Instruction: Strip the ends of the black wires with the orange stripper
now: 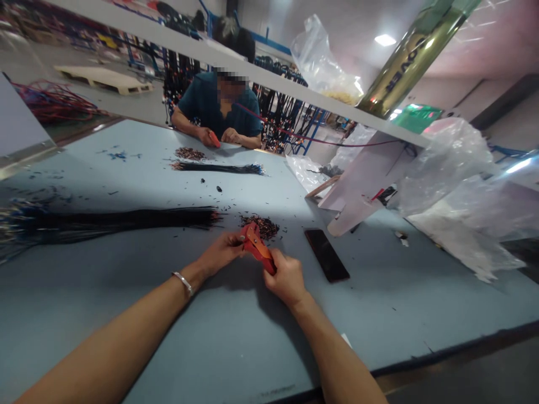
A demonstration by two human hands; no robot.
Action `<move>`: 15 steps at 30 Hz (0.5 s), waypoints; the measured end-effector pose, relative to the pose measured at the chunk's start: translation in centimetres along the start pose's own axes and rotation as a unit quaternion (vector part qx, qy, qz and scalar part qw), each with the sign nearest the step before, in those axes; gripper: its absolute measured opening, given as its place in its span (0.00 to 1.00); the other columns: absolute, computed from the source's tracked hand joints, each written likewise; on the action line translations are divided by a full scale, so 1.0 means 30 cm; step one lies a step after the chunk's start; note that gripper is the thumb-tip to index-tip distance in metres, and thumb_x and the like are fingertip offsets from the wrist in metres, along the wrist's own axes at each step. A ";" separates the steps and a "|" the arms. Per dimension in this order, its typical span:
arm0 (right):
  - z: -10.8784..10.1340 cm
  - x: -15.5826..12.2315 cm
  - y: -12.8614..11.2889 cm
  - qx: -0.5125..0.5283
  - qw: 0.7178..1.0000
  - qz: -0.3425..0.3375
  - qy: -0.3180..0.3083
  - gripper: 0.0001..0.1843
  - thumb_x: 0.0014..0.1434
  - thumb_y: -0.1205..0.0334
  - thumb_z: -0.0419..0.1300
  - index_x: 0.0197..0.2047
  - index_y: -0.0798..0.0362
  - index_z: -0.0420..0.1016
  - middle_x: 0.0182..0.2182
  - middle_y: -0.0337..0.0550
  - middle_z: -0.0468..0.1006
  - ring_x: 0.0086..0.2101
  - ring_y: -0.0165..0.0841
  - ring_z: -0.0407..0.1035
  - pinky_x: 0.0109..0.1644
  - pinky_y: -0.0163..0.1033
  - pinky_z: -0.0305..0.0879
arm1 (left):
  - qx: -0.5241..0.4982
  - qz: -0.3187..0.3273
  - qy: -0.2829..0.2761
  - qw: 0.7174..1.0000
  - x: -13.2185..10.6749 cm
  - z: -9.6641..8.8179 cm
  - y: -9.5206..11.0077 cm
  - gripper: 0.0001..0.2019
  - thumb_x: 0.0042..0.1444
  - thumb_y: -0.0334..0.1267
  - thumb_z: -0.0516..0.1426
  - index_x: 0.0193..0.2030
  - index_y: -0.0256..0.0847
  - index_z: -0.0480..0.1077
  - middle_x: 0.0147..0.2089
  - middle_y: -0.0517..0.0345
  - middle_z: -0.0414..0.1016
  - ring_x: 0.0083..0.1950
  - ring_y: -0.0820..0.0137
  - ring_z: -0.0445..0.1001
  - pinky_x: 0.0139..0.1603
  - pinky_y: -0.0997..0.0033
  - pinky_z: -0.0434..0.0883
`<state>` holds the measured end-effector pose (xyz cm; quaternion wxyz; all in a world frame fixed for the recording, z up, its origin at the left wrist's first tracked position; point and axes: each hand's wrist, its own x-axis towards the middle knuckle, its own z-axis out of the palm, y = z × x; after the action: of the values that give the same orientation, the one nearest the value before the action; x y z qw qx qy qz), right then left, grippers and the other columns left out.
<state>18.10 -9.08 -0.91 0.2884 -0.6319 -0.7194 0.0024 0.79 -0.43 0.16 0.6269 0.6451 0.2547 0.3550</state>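
Note:
My right hand point(287, 278) is wrapped around the handles of a red and orange wire stripper point(255, 242), whose head points up and to the left. My left hand point(221, 252), with a silver bracelet on its wrist, pinches at the left side of the tool's head; what lies between its fingertips is too small to make out. Just beyond the tool is a pile of short dark and copper-coloured cut bits point(265, 227). To the left stretches a long bundle of black wires point(138, 220), its copper-coloured ends towards my hands and blue-white ends at the far left.
A dark phone point(327, 255) lies right of my right hand. Across the table point(177, 336) sits a person point(193, 101) holding a red tool, near a second wire bundle point(219, 168) and scrap pile point(189, 154). Clear plastic bags point(450, 168) and a slanted white panel point(362, 179) stand right.

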 end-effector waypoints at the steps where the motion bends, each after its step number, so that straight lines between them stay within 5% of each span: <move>1: -0.008 0.002 -0.004 0.021 1.000 0.007 0.006 0.12 0.49 0.65 0.55 0.38 0.55 0.73 0.26 0.45 0.78 0.26 0.36 0.71 0.31 0.36 0.60 | 0.000 0.000 0.008 1.000 -0.001 0.001 0.003 0.14 0.48 0.46 0.61 0.22 0.37 0.68 0.19 0.65 0.61 0.24 0.76 0.56 0.27 0.75 0.56; 6: -0.078 0.007 -0.037 0.247 0.963 0.108 0.007 0.11 0.52 0.58 0.58 0.37 0.55 0.72 0.24 0.39 0.73 0.25 0.33 0.67 0.32 0.36 0.62 | 0.019 -0.023 0.094 0.995 -0.003 0.005 0.018 0.14 0.50 0.49 0.61 0.29 0.38 0.72 0.21 0.66 0.61 0.24 0.76 0.55 0.27 0.75 0.55; 12: -0.097 0.001 -0.060 0.614 0.739 0.238 -0.143 0.18 0.48 0.57 0.64 0.42 0.57 0.72 0.31 0.43 0.76 0.29 0.34 0.72 0.32 0.37 0.68 | 0.036 -0.026 0.145 0.988 -0.003 0.004 0.017 0.15 0.50 0.50 0.60 0.31 0.38 0.71 0.26 0.64 0.68 0.29 0.74 0.62 0.31 0.74 0.60; 15: -0.079 -0.004 -0.056 0.655 0.679 0.278 -0.180 0.19 0.46 0.59 0.66 0.41 0.59 0.73 0.31 0.44 0.76 0.28 0.34 0.73 0.28 0.36 0.68 | 0.035 -0.013 0.157 0.987 -0.002 -0.001 0.015 0.15 0.50 0.50 0.59 0.32 0.39 0.71 0.27 0.62 0.70 0.30 0.72 0.63 0.32 0.74 0.61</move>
<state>17.57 -10.38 1.65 0.4797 -0.4397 -0.3628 0.6670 0.68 -0.51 0.61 0.5608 0.5995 0.3704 0.4347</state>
